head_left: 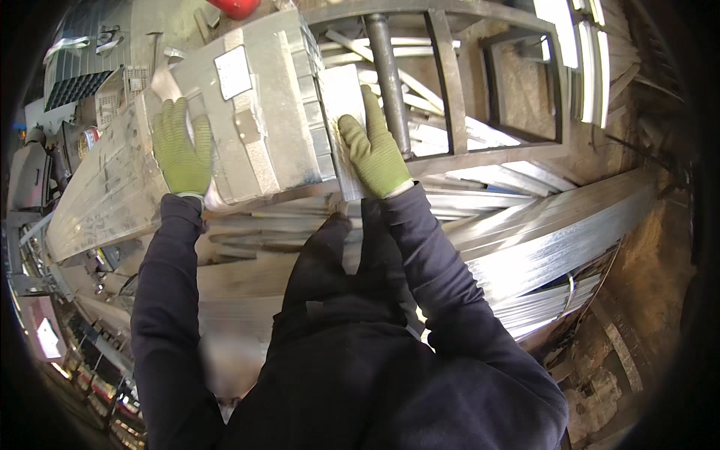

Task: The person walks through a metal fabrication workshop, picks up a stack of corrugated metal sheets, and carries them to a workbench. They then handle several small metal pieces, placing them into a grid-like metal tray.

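Note:
In the head view, a long stack of flat, grey metal pieces [289, 112] lies across a metal frame in front of me. My left hand [182, 150], in a green knitted glove, rests on top of the stack with its fingers stretched upward. At the right end of the stack stands a flat, bright silvery piece [343, 86]. Against it lies my right hand [375, 150], gloved the same way, thumb apart from the extended fingers. A worn strip [259, 150] runs across the stack between my hands, near a white paper label [233, 73].
To the right, a dark steel frame [448, 82] with crossbars surrounds loose metal strips. Long shiny profiles [540, 240] lie bundled at lower right. A grooved dark crate [79, 75] sits at upper left, and a red object [236, 6] at the top edge.

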A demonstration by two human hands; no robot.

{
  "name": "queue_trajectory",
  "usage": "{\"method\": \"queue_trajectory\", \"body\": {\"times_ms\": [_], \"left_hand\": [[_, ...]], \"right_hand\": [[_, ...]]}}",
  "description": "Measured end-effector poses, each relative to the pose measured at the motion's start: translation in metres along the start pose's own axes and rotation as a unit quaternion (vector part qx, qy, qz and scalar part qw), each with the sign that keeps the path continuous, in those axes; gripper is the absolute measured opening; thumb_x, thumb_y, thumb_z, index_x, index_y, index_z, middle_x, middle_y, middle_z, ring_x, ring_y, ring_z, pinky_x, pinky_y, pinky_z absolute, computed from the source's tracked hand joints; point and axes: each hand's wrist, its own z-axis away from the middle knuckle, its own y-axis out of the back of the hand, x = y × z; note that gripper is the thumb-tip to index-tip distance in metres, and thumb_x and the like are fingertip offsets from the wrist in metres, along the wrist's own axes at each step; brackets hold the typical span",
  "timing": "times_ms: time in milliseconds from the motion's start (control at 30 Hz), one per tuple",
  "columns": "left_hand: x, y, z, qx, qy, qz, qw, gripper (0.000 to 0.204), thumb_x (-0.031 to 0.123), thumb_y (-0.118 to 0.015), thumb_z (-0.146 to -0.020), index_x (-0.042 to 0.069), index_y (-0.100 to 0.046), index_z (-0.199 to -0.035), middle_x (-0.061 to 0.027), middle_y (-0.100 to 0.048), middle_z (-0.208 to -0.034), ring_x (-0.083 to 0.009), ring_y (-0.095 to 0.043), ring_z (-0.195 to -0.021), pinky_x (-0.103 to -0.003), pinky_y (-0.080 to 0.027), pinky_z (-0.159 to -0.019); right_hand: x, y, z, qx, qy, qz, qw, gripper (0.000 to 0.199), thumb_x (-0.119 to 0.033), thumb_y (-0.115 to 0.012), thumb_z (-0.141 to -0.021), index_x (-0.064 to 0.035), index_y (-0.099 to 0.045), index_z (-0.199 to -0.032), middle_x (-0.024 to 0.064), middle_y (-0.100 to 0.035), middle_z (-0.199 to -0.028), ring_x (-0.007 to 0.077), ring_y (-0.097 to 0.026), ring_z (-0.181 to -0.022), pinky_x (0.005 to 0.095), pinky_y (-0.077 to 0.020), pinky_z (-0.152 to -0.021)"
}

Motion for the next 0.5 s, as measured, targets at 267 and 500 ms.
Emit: {"method": "queue_trajectory", "body": {"times_ms": [267,500], "left_hand": [[0.001,0.001,0.006,0.008,0.05,0.002,0.999,0.059,0.04,-0.064,-0.104,0.009,-0.056,-0.153,-0.0202,-0.052,-0.16,-0.047,-0.044,-0.147,-0.057,-0.031,-0.124],[0.0,-0.001,0.006,0.011,0.053,0.001,0.999,0.059,0.039,-0.065,-0.103,0.009,-0.056,-0.153,-0.0193,-0.052,-0.161,-0.0469,-0.044,-0.147,-0.057,-0.03,-0.124]], "right_hand": [[0.019,-0.003,-0.039,0.004,0.051,0.16,0.986,0.057,-0.008,-0.056,-0.11,-0.0006,-0.036,-0.162,0.0095,-0.057,-0.112,0.0167,-0.061,-0.106,0.0343,-0.041,-0.117],[0.049,-0.007,-0.06,0.002,0.101,0.142,0.985,0.054,-0.02,-0.063,-0.106,0.0007,-0.045,-0.152,0.0214,-0.061,-0.125,0.0279,-0.064,-0.121,0.044,-0.0396,-0.118]]}}
